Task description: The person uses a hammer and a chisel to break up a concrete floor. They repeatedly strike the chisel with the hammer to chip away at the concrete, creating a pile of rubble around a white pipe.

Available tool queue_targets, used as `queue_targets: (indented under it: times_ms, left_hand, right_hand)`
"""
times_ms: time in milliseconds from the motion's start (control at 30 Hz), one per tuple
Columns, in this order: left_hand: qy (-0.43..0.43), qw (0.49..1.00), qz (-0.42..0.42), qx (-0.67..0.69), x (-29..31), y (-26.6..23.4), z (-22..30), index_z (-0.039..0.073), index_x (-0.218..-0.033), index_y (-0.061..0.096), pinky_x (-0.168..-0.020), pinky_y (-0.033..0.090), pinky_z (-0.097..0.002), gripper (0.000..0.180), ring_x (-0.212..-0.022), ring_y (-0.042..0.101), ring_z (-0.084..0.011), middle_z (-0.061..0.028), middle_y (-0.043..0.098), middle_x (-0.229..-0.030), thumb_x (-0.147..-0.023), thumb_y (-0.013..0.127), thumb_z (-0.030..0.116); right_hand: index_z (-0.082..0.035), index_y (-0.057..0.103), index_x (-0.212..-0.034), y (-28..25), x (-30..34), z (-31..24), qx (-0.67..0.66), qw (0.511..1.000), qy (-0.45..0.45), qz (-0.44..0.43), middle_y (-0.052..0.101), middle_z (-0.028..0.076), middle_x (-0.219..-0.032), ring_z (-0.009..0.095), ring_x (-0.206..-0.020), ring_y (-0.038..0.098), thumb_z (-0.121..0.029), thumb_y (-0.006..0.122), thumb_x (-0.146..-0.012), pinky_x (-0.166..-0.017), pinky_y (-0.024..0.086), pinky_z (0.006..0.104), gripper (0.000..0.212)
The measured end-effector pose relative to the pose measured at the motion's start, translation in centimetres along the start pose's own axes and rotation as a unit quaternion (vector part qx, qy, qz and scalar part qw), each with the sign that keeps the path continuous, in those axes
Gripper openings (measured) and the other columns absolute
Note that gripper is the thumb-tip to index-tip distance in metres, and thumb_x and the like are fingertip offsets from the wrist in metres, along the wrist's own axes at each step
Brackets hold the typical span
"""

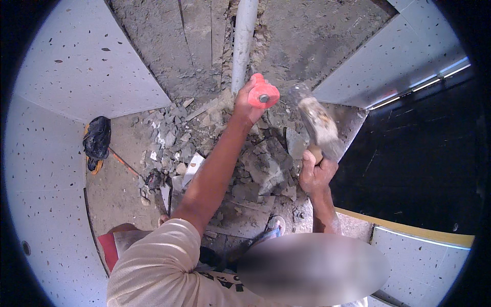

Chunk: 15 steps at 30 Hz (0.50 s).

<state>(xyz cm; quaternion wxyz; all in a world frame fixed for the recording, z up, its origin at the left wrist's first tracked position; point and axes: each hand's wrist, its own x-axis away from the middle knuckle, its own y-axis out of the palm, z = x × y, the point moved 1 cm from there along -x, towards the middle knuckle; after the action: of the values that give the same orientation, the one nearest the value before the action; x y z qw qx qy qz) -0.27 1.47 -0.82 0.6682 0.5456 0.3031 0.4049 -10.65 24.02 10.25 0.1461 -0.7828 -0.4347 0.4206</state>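
- Speckled white walls stand on both sides, with a rough grey wall between them and a pale pipe running down it.
- Broken grey bits lie heaped on the dusty brown floor.
- A black bag sits at the left; a big black panel is at the right.
- The left hand is wrapped around a pink-red grip with a round metal end, near the pipe.
- The right hand squeezes a blurry hammer, right of the grip.
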Motion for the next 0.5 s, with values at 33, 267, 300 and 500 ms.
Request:
queue_targets:
  times_ms: [33, 267, 300, 500]
  left_hand:
    - [-0.003, 1.000, 0.005, 0.015, -0.1, 0.3, -0.2, 0.006, -0.108, 0.053, -0.079, 0.050, -0.0374, 0.024, -0.088, 0.060, -0.0231, -0.0091, 0.060, -0.094, -0.096, 0.052, 0.026]
    - [-0.001, 0.999, -0.033, 0.020, -0.9, -0.8, -0.5, 0.006, -0.107, 0.053, -0.082, 0.050, -0.0413, 0.026, -0.089, 0.060, -0.0259, -0.0103, 0.060, -0.096, -0.096, 0.051, 0.029]
    - [0.012, 0.999, -0.035, -0.005, -0.8, -1.1, -0.1, 0.006, -0.107, 0.053, -0.083, 0.050, -0.0422, 0.026, -0.090, 0.060, -0.0263, -0.0106, 0.060, -0.098, -0.096, 0.051, 0.030]
    - [-0.003, 1.000, -0.024, 0.011, -0.9, -0.5, 0.4, 0.007, -0.103, 0.054, -0.084, 0.050, -0.0412, 0.024, -0.089, 0.060, -0.0259, -0.0105, 0.060, -0.094, -0.097, 0.049, 0.030]
  right_hand:
    - [0.000, 0.054, -0.106, 0.3, 0.2, 0.3, -0.015, 0.999, -0.032, 0.033, 0.064, 0.016, -0.082, 0.024, -0.070, 0.065, -0.026, 0.067, -0.082, -0.063, 0.051, 0.0357, 0.037]
    - [-0.005, 0.056, -0.106, 5.2, 0.2, 4.5, 0.110, 0.991, 0.021, -0.075, 0.064, 0.020, -0.084, 0.039, -0.073, 0.063, -0.031, 0.063, -0.085, -0.064, 0.051, 0.0456, 0.035]
    - [-0.005, 0.056, -0.105, 5.8, -0.4, 4.3, 0.116, 0.985, 0.067, -0.113, 0.064, 0.020, -0.082, 0.040, -0.072, 0.063, -0.032, 0.062, -0.086, -0.063, 0.051, 0.0459, 0.034]
    - [-0.005, 0.056, -0.105, 3.6, -0.5, 1.4, 0.026, 0.999, -0.008, -0.016, 0.064, 0.019, -0.077, 0.038, -0.065, 0.063, -0.034, 0.068, -0.081, -0.060, 0.049, 0.0445, 0.039]
